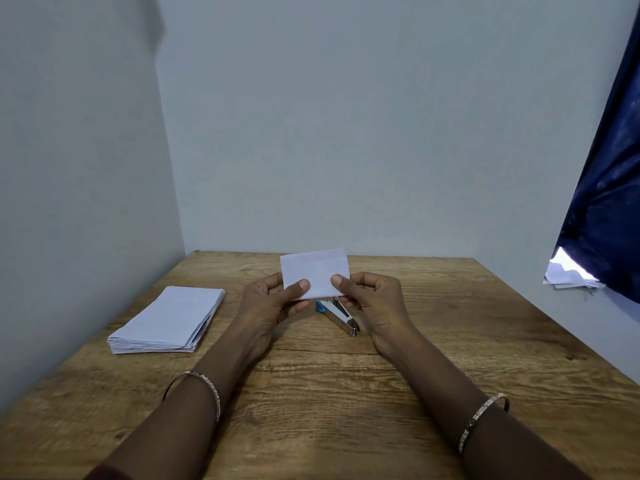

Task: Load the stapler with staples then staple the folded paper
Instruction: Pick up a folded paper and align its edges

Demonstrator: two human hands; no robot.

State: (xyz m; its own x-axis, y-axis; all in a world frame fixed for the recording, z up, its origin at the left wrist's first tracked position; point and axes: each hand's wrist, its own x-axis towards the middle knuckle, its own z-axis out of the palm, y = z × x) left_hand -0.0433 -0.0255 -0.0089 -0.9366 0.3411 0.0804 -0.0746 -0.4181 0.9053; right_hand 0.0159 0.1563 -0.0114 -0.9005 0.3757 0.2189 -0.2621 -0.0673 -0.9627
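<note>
A small folded white paper is held upright above the middle of the wooden table. My left hand pinches its lower left corner between thumb and fingers. My right hand pinches its lower right corner the same way. Just below the paper, between my hands, a silver stapler with a blue end lies on the table, partly hidden by my right hand. No loose staples can be seen.
A stack of folded white papers lies on the table's left side. Grey walls close off the left and back edges. A dark blue curtain hangs at the right, with some paper scraps under it.
</note>
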